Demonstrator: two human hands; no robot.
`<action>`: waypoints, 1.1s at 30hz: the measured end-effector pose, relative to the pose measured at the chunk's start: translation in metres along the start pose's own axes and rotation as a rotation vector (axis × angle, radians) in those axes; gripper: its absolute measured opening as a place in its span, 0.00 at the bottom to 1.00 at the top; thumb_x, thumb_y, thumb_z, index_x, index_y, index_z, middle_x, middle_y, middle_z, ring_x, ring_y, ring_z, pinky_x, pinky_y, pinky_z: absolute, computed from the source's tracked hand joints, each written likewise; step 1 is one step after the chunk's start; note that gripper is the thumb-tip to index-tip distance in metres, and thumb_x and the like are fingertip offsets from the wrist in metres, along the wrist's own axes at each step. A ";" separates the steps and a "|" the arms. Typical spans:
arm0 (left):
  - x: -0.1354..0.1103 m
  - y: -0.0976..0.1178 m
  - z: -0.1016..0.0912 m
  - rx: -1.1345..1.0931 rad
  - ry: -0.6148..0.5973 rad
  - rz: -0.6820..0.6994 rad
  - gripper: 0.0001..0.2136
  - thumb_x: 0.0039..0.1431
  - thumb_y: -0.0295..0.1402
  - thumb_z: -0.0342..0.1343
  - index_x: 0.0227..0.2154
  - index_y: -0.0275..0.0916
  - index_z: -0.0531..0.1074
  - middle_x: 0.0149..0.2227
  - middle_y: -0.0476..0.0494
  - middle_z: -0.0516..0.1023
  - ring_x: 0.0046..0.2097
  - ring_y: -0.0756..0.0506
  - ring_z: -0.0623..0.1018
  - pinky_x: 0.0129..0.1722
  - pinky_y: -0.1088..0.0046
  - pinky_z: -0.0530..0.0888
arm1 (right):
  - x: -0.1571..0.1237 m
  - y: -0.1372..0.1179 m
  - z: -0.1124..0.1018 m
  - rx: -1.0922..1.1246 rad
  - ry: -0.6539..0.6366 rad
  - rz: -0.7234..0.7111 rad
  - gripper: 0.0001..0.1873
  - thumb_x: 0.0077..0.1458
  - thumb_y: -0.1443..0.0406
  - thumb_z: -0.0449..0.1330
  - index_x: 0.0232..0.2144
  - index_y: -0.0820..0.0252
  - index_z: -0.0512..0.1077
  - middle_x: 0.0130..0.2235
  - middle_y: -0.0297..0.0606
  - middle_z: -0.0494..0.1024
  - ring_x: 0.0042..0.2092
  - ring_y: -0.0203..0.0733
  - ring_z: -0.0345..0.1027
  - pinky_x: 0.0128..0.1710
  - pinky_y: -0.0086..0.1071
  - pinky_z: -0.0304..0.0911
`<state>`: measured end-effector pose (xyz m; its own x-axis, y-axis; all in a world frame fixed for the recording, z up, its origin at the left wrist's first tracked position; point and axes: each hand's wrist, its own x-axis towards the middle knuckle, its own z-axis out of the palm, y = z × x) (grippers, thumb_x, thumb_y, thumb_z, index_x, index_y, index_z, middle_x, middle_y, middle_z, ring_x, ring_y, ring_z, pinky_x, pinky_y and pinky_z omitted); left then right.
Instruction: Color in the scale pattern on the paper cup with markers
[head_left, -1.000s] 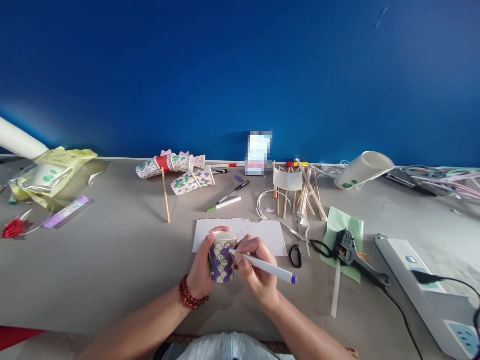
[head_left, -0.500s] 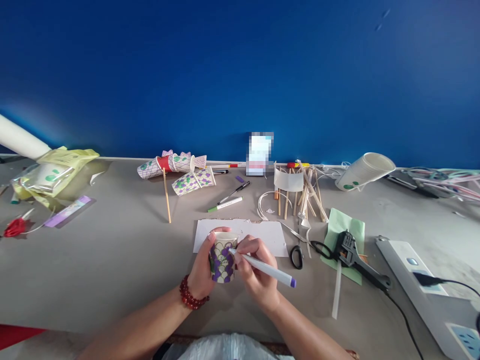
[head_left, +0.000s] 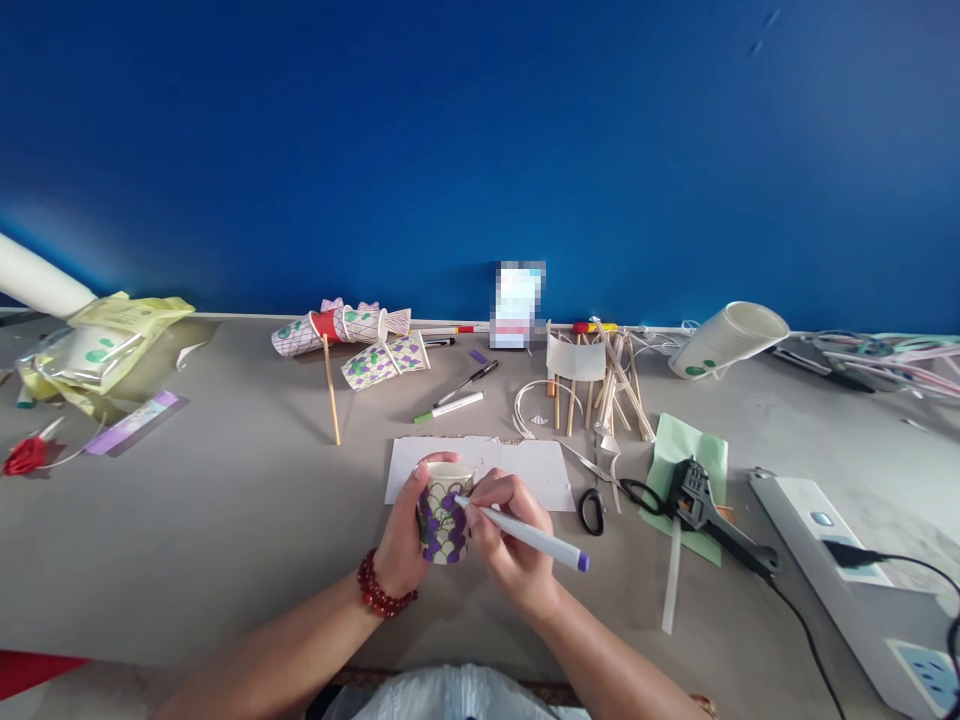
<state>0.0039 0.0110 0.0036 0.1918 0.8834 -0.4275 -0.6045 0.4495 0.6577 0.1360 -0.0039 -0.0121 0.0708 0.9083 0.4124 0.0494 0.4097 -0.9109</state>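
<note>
My left hand (head_left: 405, 530) is wrapped round a paper cup (head_left: 445, 530) that stands nearly upright in it, its mouth towards the top. Scale shapes outlined on the cup's side are partly filled in purple. A white marker (head_left: 532, 535) with a purple end is pinched in my right hand (head_left: 517, 545), its tip at the upper part of the cup's side. Behind the hands lies a sheet of white paper (head_left: 525, 475). Scissors (head_left: 592, 510) with black handles rest to the right of it. The far side of the cup is hidden.
A glue gun (head_left: 697, 500) lies on green paper (head_left: 701, 445) beside a power strip (head_left: 817, 560). Decorated joined cups (head_left: 386, 360), wooden sticks (head_left: 619, 390), a lit phone (head_left: 517, 305) and a large white cup (head_left: 727, 340) are along the blue wall. A yellow packet (head_left: 112, 340) sits at left.
Both hands keep hold of the cup and the marker almost in place. The marker's tip has shifted very slightly to the left on the cup; the whole view has moved a little.
</note>
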 end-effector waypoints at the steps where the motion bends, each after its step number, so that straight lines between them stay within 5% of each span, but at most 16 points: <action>1: 0.000 0.000 0.000 -0.005 -0.007 -0.008 0.22 0.55 0.53 0.66 0.42 0.40 0.77 0.30 0.47 0.81 0.31 0.45 0.80 0.32 0.69 0.77 | 0.000 0.000 0.000 0.005 0.007 0.002 0.09 0.67 0.62 0.58 0.32 0.54 0.68 0.27 0.33 0.70 0.30 0.42 0.64 0.32 0.37 0.62; 33: 0.000 -0.001 -0.001 0.015 -0.003 -0.002 0.22 0.56 0.54 0.65 0.43 0.40 0.78 0.30 0.47 0.81 0.31 0.45 0.80 0.33 0.70 0.77 | 0.000 0.001 0.000 0.039 0.018 0.008 0.06 0.68 0.63 0.58 0.35 0.54 0.68 0.29 0.34 0.70 0.32 0.41 0.65 0.34 0.37 0.63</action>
<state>0.0037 0.0104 0.0019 0.1954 0.8831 -0.4265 -0.5922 0.4529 0.6665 0.1358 -0.0035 -0.0132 0.0893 0.9100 0.4050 0.0095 0.4058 -0.9139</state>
